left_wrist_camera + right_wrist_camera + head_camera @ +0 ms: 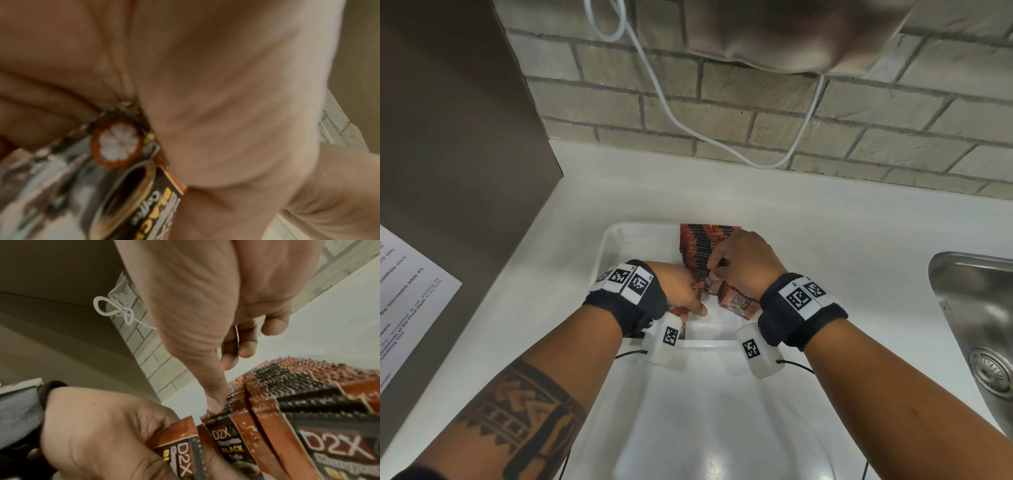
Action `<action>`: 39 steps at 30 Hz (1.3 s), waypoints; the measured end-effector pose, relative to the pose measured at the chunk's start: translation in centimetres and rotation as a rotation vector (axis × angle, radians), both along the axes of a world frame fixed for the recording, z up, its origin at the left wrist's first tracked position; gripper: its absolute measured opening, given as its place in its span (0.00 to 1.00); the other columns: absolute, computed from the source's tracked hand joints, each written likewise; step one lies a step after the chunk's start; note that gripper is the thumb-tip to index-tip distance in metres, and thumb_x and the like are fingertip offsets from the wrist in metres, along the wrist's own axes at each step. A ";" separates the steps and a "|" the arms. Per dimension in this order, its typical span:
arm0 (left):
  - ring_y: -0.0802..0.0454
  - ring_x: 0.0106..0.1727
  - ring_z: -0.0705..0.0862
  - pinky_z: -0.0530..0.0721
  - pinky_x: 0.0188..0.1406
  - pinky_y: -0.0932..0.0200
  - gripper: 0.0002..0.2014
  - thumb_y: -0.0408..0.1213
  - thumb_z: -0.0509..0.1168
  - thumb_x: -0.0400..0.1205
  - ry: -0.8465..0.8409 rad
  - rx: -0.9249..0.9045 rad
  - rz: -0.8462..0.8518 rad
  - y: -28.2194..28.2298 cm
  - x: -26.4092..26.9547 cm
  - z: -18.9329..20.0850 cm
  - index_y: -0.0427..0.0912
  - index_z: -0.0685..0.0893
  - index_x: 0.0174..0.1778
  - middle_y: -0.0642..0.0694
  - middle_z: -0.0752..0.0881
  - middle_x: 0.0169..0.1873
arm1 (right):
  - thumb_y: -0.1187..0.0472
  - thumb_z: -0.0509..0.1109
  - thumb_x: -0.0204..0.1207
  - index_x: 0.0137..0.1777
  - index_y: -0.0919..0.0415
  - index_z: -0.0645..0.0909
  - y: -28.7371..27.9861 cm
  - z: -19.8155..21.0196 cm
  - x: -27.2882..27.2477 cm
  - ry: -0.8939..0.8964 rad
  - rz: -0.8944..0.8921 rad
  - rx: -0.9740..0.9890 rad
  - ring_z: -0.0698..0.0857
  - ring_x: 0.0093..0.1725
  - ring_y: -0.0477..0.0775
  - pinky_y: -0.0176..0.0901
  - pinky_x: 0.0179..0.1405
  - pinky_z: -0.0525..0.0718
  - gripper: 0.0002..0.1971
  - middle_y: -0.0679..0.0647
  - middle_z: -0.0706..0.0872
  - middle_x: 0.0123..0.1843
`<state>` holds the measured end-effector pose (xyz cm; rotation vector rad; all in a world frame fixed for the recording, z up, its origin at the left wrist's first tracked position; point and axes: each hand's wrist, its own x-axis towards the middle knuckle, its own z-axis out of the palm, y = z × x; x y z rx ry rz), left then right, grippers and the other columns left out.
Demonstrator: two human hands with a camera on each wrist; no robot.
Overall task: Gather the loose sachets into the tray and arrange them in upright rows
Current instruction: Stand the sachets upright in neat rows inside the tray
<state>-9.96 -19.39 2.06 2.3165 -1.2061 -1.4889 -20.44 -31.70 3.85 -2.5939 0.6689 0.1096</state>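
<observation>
Both my hands are down in the white plastic tray [616, 240], which sits on the white countertop [825, 219] at the centre of the head view. My left hand [681, 291] has its fingers curled round a small bunch of D2X black coffee sachets [176, 443]; in the left wrist view the palm fills most of the frame and a sachet [144, 194] is wedged against it at lower centre, blurred. My right hand [743, 263] is just beside the left, thumb [213, 395] pressed down on the serrated top edge of one sachet [228, 439], the other fingers bent above it; whether they actually pinch that sachet I cannot tell. Behind my right hand, a row of sachets [702, 243] stands upright on edge along the tray's far right part, packed close together, brown and black. A few more sachets [739, 303] lean near my right wrist. A steel sink [976, 308] shows at the right edge, a printed sheet [410, 291] at the left, and a white cable [654, 85] hangs across the brick wall [893, 137] in the upper frame.
</observation>
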 end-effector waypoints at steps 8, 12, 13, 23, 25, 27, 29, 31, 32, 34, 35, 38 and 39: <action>0.49 0.38 0.86 0.88 0.43 0.56 0.09 0.26 0.70 0.82 0.357 -0.181 0.136 2.0 2.0 2.6 0.34 0.90 0.57 0.39 0.89 0.40 | 0.53 0.75 0.77 0.47 0.50 0.88 1.2 2.5 -2.3 -0.204 -0.070 0.268 0.85 0.34 0.38 0.20 0.31 0.74 0.04 0.41 0.88 0.37; 0.41 0.50 0.86 0.87 0.56 0.51 0.12 0.19 0.64 0.83 0.676 -0.345 0.238 2.6 1.9 3.8 0.28 0.81 0.62 0.45 0.92 0.44 | 0.54 0.77 0.77 0.45 0.51 0.86 1.5 2.5 -2.8 -0.296 -0.070 0.418 0.86 0.36 0.38 0.31 0.42 0.81 0.03 0.46 0.90 0.37; 0.41 0.55 0.88 0.88 0.60 0.51 0.12 0.19 0.65 0.83 0.678 -0.365 0.250 2.5 1.9 3.9 0.27 0.81 0.62 0.43 0.92 0.48 | 0.56 0.77 0.76 0.44 0.52 0.86 1.2 2.7 -2.7 -0.325 -0.087 0.437 0.86 0.37 0.40 0.35 0.44 0.82 0.03 0.47 0.91 0.37; 0.46 0.55 0.92 0.91 0.55 0.51 0.04 0.31 0.71 0.82 0.443 -0.457 0.326 1.8 0.9 3.0 0.38 0.87 0.51 0.39 0.93 0.53 | 0.59 0.79 0.75 0.46 0.51 0.87 -0.4 4.1 -2.4 -0.347 -0.083 0.335 0.80 0.34 0.34 0.20 0.36 0.73 0.04 0.43 0.87 0.39; 0.47 0.55 0.92 0.91 0.52 0.55 0.04 0.31 0.70 0.84 0.442 -0.446 0.318 1.8 0.6 3.0 0.40 0.87 0.52 0.39 0.92 0.54 | 0.60 0.79 0.74 0.46 0.52 0.88 -0.3 4.2 -2.5 -0.362 -0.073 0.349 0.80 0.33 0.32 0.19 0.37 0.74 0.04 0.41 0.87 0.38; 0.46 0.54 0.92 0.92 0.50 0.55 0.06 0.32 0.69 0.85 0.433 -0.445 0.316 1.9 0.4 3.0 0.39 0.87 0.56 0.40 0.92 0.54 | 0.61 0.80 0.73 0.45 0.53 0.89 -0.3 4.3 -2.5 -0.377 -0.070 0.371 0.80 0.32 0.31 0.20 0.37 0.74 0.04 0.41 0.87 0.36; 0.45 0.52 0.93 0.92 0.51 0.52 0.08 0.33 0.68 0.86 0.401 -0.443 0.309 1.8 0.2 3.0 0.38 0.87 0.59 0.42 0.93 0.53 | 0.61 0.81 0.73 0.43 0.52 0.89 -0.4 4.3 -2.4 -0.384 -0.076 0.382 0.80 0.32 0.32 0.20 0.37 0.75 0.04 0.42 0.88 0.35; 0.45 0.49 0.93 0.92 0.50 0.49 0.09 0.35 0.67 0.86 0.342 -0.440 0.295 1.7 0.1 3.0 0.38 0.87 0.60 0.43 0.93 0.52 | 0.60 0.81 0.72 0.41 0.49 0.89 -0.6 4.2 -2.3 -0.396 -0.089 0.388 0.81 0.32 0.33 0.23 0.39 0.76 0.05 0.43 0.89 0.36; 0.44 0.48 0.94 0.92 0.50 0.48 0.09 0.36 0.67 0.87 0.320 -0.437 0.286 1.7 0.1 3.0 0.38 0.87 0.60 0.43 0.93 0.52 | 0.60 0.81 0.72 0.41 0.48 0.89 -0.6 4.1 -2.3 -0.404 -0.097 0.396 0.82 0.34 0.34 0.26 0.41 0.78 0.05 0.44 0.90 0.37; 0.44 0.47 0.94 0.92 0.48 0.49 0.09 0.36 0.67 0.87 0.311 -0.428 0.282 1.6 0.1 3.1 0.38 0.87 0.61 0.44 0.93 0.53 | 0.58 0.81 0.73 0.40 0.46 0.89 -0.6 3.8 -2.3 -0.405 -0.105 0.396 0.83 0.37 0.38 0.31 0.44 0.80 0.05 0.44 0.91 0.38; 0.44 0.47 0.94 0.92 0.46 0.51 0.09 0.36 0.68 0.86 0.315 -0.419 0.282 1.6 0.2 3.2 0.39 0.87 0.60 0.44 0.93 0.53 | 0.58 0.80 0.73 0.40 0.46 0.89 -0.5 3.8 -2.3 -0.396 -0.103 0.387 0.83 0.37 0.38 0.32 0.44 0.80 0.05 0.43 0.91 0.38; 0.44 0.44 0.94 0.91 0.37 0.58 0.09 0.38 0.70 0.85 0.306 -0.367 0.306 2.0 0.4 3.2 0.39 0.86 0.58 0.44 0.93 0.51 | 0.56 0.79 0.75 0.42 0.46 0.89 -0.1 3.9 -2.3 -0.377 -0.098 0.354 0.85 0.41 0.41 0.36 0.46 0.80 0.04 0.43 0.91 0.40; 0.45 0.41 0.93 0.90 0.34 0.59 0.10 0.40 0.72 0.83 0.270 -0.333 0.313 2.1 0.5 3.3 0.38 0.87 0.56 0.44 0.94 0.48 | 0.56 0.78 0.76 0.42 0.46 0.89 0.0 4.0 -2.3 -0.370 -0.100 0.332 0.85 0.42 0.42 0.36 0.47 0.80 0.04 0.44 0.91 0.41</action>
